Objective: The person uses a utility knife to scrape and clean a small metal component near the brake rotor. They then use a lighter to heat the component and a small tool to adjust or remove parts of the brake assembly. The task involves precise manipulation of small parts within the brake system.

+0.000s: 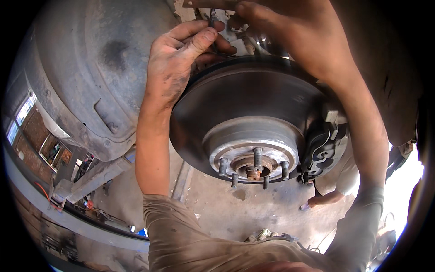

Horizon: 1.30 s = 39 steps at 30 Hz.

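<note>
My left hand (181, 54) is raised beyond the upper left rim of a brake disc (244, 99), its thumb and fingers pinching a small dark pin-like part (212, 18) upright. To its right, my right hand (294, 34) reaches over the disc's far side at the top edge. Its fingers look curled, but most are hidden or cut off, so what they hold does not show. Behind the disc, between both hands, sit metal suspension parts (249, 43). Several threaded studs (258, 157) stick out from the disc's hub (231, 147).
A black brake caliper (322, 152) sits at the disc's right edge. Dirty wheel-arch lining (104, 59) curves along the left. Below it is a grey metal lift arm (97, 174). On the concrete floor (253, 208), a person's limb (327, 198) shows beside pale cloth.
</note>
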Available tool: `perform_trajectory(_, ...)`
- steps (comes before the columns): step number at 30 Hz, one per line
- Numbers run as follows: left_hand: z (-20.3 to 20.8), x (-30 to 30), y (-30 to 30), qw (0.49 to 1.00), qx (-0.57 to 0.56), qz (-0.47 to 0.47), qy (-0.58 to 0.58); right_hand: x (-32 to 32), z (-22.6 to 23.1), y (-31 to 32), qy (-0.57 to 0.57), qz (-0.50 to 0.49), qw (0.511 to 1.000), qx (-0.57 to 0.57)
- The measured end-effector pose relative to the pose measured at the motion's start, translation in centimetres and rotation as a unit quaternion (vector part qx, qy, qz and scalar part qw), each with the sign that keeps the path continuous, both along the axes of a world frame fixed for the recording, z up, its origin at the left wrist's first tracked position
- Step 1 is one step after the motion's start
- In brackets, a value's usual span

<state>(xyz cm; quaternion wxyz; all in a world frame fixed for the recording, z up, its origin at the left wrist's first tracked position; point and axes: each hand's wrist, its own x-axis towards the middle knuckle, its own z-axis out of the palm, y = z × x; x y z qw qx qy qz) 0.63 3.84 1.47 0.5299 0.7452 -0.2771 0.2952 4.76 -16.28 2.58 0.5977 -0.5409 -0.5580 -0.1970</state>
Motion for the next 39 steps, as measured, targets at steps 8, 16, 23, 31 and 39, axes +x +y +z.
perform_trajectory(8, -0.1, 0.3, 0.5, 1.000, 0.004, -0.024, -0.008, 0.5, 0.0, 0.3, -0.092, -0.001, 0.995, -0.047)
perform_trajectory(16, -0.1, 0.0, 0.4, 1.000, 0.011, 0.011, -0.020, 1.1, 2.0, -1.3, 0.045, 0.161, 0.982, -0.091)
perform_trajectory(23, -0.3, -0.3, 0.0, 1.000, -0.002, 0.021, -0.023, 0.3, 0.0, 0.1, -0.174, -0.057, 0.982, 0.049)
perform_trajectory(31, -0.3, -0.6, -0.3, 0.998, 0.009, 0.049, -0.040, 1.5, -0.8, 0.9, -0.175, -0.148, 0.972, 0.043)
perform_trajectory(39, -0.4, -0.6, -0.3, 0.997, 0.016, 0.058, -0.045, 2.3, -0.8, 0.9, -0.278, -0.190, 0.938, 0.085)
